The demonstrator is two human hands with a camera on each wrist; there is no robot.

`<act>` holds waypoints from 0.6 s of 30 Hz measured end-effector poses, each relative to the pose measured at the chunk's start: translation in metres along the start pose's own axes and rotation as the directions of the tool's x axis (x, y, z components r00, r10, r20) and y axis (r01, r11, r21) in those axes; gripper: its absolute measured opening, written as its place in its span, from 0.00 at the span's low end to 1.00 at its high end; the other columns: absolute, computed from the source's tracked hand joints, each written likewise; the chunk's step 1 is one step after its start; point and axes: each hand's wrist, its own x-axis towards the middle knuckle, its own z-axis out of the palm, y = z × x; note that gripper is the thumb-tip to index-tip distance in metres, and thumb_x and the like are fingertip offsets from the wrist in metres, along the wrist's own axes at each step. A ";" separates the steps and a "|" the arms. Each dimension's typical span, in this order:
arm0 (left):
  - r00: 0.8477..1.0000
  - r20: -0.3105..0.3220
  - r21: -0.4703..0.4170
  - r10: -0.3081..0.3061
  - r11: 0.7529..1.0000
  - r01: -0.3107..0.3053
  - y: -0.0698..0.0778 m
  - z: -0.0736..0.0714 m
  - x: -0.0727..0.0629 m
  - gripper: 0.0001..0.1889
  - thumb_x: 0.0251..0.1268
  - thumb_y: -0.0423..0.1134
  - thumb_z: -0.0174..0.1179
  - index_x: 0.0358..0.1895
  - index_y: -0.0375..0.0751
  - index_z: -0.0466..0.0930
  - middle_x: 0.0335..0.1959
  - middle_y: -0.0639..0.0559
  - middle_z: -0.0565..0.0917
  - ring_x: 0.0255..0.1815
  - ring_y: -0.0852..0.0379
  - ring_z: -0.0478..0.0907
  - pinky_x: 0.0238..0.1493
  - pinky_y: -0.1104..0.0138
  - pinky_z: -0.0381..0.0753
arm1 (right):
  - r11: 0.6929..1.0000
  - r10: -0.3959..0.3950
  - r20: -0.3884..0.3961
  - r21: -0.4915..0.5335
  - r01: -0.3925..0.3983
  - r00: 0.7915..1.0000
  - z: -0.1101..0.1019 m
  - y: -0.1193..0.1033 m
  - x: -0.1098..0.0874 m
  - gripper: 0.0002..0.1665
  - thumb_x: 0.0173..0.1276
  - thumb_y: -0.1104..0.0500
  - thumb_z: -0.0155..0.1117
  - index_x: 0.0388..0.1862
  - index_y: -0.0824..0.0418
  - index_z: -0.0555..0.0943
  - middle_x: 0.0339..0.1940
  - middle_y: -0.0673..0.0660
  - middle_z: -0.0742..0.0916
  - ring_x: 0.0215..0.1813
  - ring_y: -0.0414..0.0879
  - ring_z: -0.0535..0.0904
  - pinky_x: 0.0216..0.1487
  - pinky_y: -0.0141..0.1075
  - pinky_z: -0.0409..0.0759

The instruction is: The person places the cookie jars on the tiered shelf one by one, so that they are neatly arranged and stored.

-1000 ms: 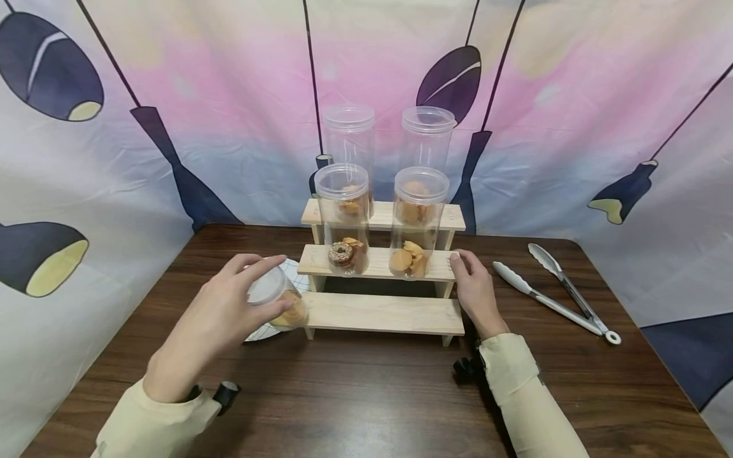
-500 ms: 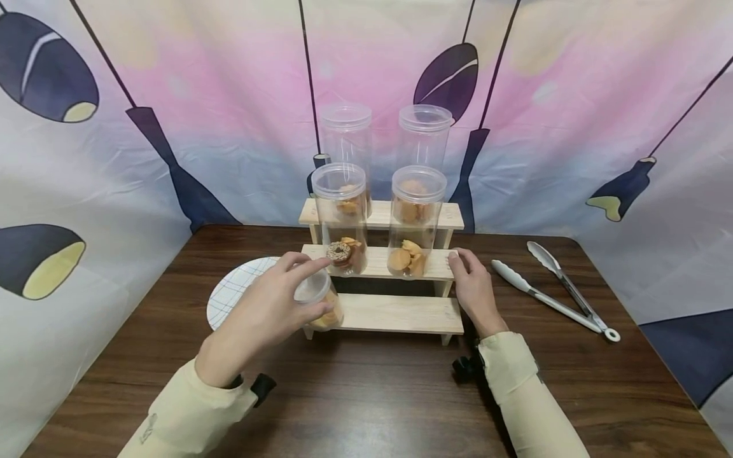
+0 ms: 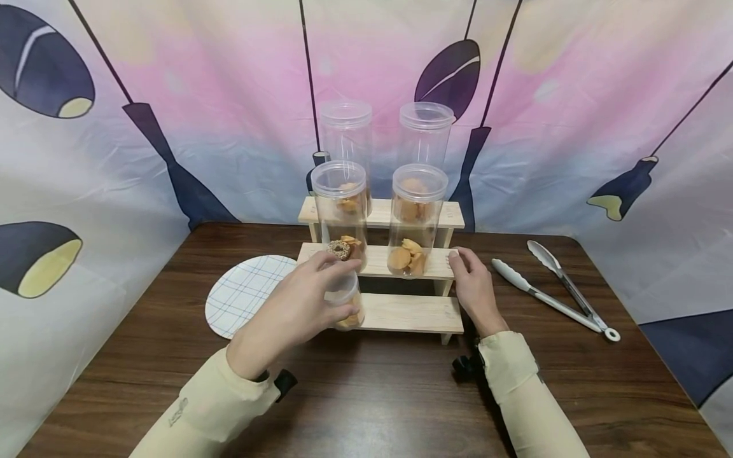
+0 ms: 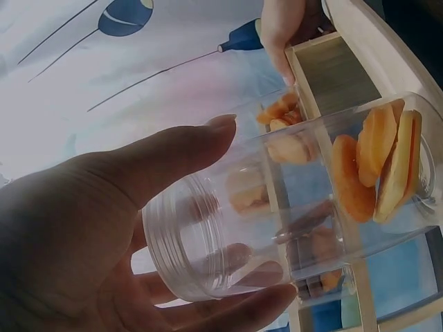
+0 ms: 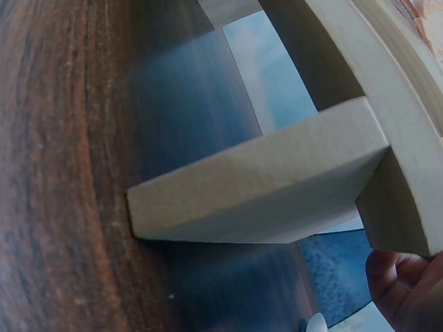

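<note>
My left hand [image 3: 298,302] holds a clear plastic jar [image 3: 346,294] near its lid, thumb on one side and fingers on the other. Orange-yellow cookies [image 4: 374,162] lie in the bottom of that jar. In the head view the jar is at the left part of the lowest step of a three-tier wooden stand [image 3: 412,312]; whether its base touches the wood I cannot tell. My right hand [image 3: 474,289] pinches the right end of the stand's middle step. The right wrist view shows its curled fingers [image 5: 391,280] at the stand's edge.
Two tall clear jars stand on the middle step, the left one [image 3: 342,213] and the right one [image 3: 418,219], both holding cookies. Two more jars stand on the top step. A checked round plate [image 3: 243,296] lies at left, metal tongs [image 3: 564,296] at right. A patterned cloth hangs behind.
My left hand has carried the jar rightward from over the plate to the left part of the lowest step, uncovering the plate. My right hand has stayed on the stand.
</note>
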 end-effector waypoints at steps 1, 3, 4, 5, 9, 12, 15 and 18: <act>1.000 -0.001 0.003 0.003 1.000 -0.003 0.001 0.000 0.001 0.34 0.49 0.45 0.78 0.64 0.48 0.80 0.55 0.45 0.79 0.52 0.47 0.79 0.50 0.52 0.79 | 1.000 0.000 0.002 0.002 0.000 1.000 0.000 0.000 0.000 0.37 0.75 0.30 0.43 0.70 0.52 0.73 0.55 0.62 0.82 0.44 0.54 0.81 0.40 0.40 0.79; 1.000 -0.003 0.009 0.007 1.000 -0.007 0.001 0.001 0.002 0.34 0.48 0.46 0.78 0.63 0.48 0.80 0.55 0.46 0.79 0.52 0.48 0.79 0.50 0.52 0.79 | 1.000 -0.001 0.005 0.005 0.001 1.000 0.000 -0.001 0.000 0.38 0.75 0.30 0.43 0.70 0.52 0.73 0.55 0.62 0.83 0.42 0.54 0.81 0.39 0.40 0.79; 1.000 -0.002 0.009 0.009 1.000 -0.009 0.002 0.001 0.002 0.34 0.49 0.46 0.78 0.63 0.48 0.80 0.55 0.46 0.79 0.52 0.48 0.79 0.50 0.53 0.79 | 1.000 -0.002 0.005 0.007 0.002 1.000 0.000 -0.001 0.000 0.38 0.75 0.30 0.43 0.70 0.52 0.73 0.55 0.61 0.83 0.41 0.53 0.81 0.39 0.40 0.79; 1.000 -0.002 0.010 0.010 1.000 -0.010 0.002 0.001 0.003 0.34 0.49 0.46 0.78 0.63 0.49 0.80 0.55 0.46 0.79 0.51 0.48 0.79 0.49 0.53 0.79 | 1.000 -0.004 0.005 0.009 0.004 1.000 -0.001 -0.001 0.000 0.37 0.75 0.30 0.43 0.70 0.52 0.73 0.54 0.61 0.83 0.40 0.53 0.81 0.38 0.40 0.79; 1.000 0.000 0.018 0.010 1.000 -0.010 0.001 0.003 0.003 0.34 0.49 0.45 0.78 0.63 0.48 0.80 0.55 0.47 0.79 0.50 0.47 0.79 0.48 0.53 0.79 | 1.000 -0.012 -0.001 0.005 0.012 1.000 -0.001 0.000 0.000 0.36 0.75 0.30 0.43 0.69 0.52 0.74 0.54 0.61 0.83 0.38 0.51 0.80 0.37 0.40 0.79; 1.000 0.005 0.025 0.002 1.000 -0.002 0.001 0.005 0.003 0.34 0.49 0.46 0.78 0.64 0.49 0.80 0.56 0.46 0.78 0.52 0.46 0.79 0.48 0.52 0.78 | 1.000 -0.013 -0.007 0.001 0.013 1.000 0.000 0.000 0.000 0.36 0.76 0.31 0.43 0.69 0.52 0.73 0.55 0.61 0.83 0.39 0.51 0.81 0.36 0.39 0.79; 1.000 0.008 0.034 -0.006 0.999 0.006 0.001 0.006 0.003 0.34 0.49 0.47 0.78 0.64 0.50 0.80 0.58 0.45 0.78 0.53 0.44 0.78 0.48 0.50 0.78 | 1.000 -0.017 -0.005 0.001 0.017 1.000 -0.001 0.001 0.001 0.36 0.76 0.31 0.43 0.69 0.53 0.73 0.55 0.62 0.83 0.39 0.51 0.81 0.37 0.38 0.79; 1.000 0.002 0.037 -0.010 0.999 0.010 0.000 0.008 0.003 0.34 0.50 0.46 0.78 0.64 0.51 0.80 0.58 0.45 0.78 0.53 0.44 0.78 0.48 0.50 0.79 | 1.000 -0.017 -0.005 0.002 0.017 1.000 -0.001 0.001 0.000 0.36 0.76 0.32 0.44 0.69 0.53 0.73 0.55 0.62 0.83 0.39 0.51 0.80 0.37 0.38 0.79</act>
